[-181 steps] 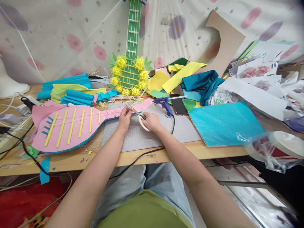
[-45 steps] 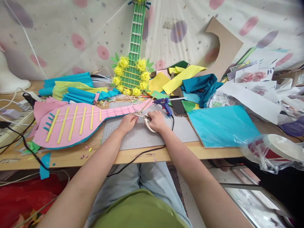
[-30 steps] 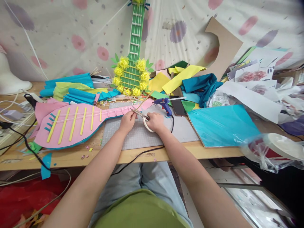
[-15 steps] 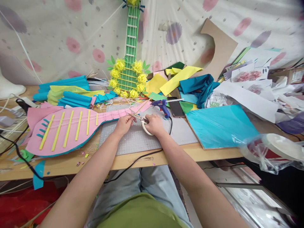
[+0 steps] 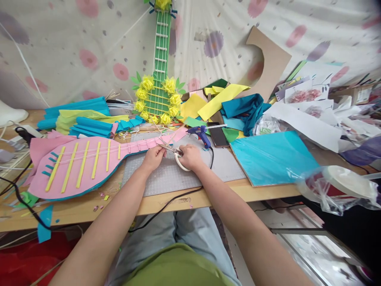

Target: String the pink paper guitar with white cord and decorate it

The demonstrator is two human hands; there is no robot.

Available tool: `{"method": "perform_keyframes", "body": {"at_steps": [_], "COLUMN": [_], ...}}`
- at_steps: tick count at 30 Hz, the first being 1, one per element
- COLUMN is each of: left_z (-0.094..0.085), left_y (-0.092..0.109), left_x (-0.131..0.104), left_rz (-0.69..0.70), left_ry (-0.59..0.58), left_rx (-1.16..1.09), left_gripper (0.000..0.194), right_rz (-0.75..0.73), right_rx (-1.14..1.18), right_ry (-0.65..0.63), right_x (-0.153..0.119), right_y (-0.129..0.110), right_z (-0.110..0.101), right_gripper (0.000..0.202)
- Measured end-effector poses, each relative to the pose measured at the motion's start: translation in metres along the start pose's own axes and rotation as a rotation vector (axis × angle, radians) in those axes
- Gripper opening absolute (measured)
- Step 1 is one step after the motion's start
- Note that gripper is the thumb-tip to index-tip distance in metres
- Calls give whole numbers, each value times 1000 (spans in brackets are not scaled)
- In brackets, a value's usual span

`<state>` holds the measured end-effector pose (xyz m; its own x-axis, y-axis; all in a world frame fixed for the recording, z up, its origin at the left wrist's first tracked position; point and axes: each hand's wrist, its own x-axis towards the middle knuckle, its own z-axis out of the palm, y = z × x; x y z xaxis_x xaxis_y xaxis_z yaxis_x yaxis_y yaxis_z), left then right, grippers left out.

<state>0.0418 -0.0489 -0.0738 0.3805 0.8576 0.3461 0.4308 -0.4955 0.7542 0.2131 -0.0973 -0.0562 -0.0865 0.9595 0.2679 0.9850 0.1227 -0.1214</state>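
My right hand [image 5: 190,156] is closed round the white-handled scissors [image 5: 182,163], whose blades point left. The fingers of my left hand [image 5: 153,159] are pinched together at the blade tips; whatever lies between them is too small to make out. Just beyond both hands runs the neck of a pink paper instrument [image 5: 86,163], shaped like a lute, with yellow strips, white strings and a blue edge. Its body rests to the left. Under my hands is a grey cutting mat [image 5: 166,178].
A blue glue gun [image 5: 200,134] lies beyond my right hand, its black cord trailing over the table edge. Beside it are a phone [image 5: 218,136] and a blue board [image 5: 274,159]. A green paper guitar [image 5: 161,71] with yellow flowers stands behind. Crepe paper [image 5: 77,107] is heaped back left.
The scissors' blades have come closer together between my hands. My left hand keeps its pinch at the tips. The whole view has shifted slightly.
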Motion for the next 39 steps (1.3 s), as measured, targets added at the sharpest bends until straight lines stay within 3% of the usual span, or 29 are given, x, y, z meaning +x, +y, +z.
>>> {"method": "perform_keyframes", "body": {"at_steps": [8, 14, 22, 39], "left_z": [3, 3, 1, 4], "left_y": [1, 7, 9, 7], "left_x": [-1, -3, -2, -4], "left_rz": [-26, -63, -47, 24], "left_ry": [42, 206, 72, 37], "left_rx": [-49, 14, 112, 140], "left_gripper": [22, 18, 24, 25], "right_rz": [53, 42, 51, 11], "right_rx": [-18, -19, 64, 109], "right_ry": [-58, -4, -22, 6], "right_x": [1, 3, 1, 0], "right_y": [-3, -13, -12, -14], "right_z": [-4, -3, -2, 0], "right_gripper": [28, 25, 23, 23]}}
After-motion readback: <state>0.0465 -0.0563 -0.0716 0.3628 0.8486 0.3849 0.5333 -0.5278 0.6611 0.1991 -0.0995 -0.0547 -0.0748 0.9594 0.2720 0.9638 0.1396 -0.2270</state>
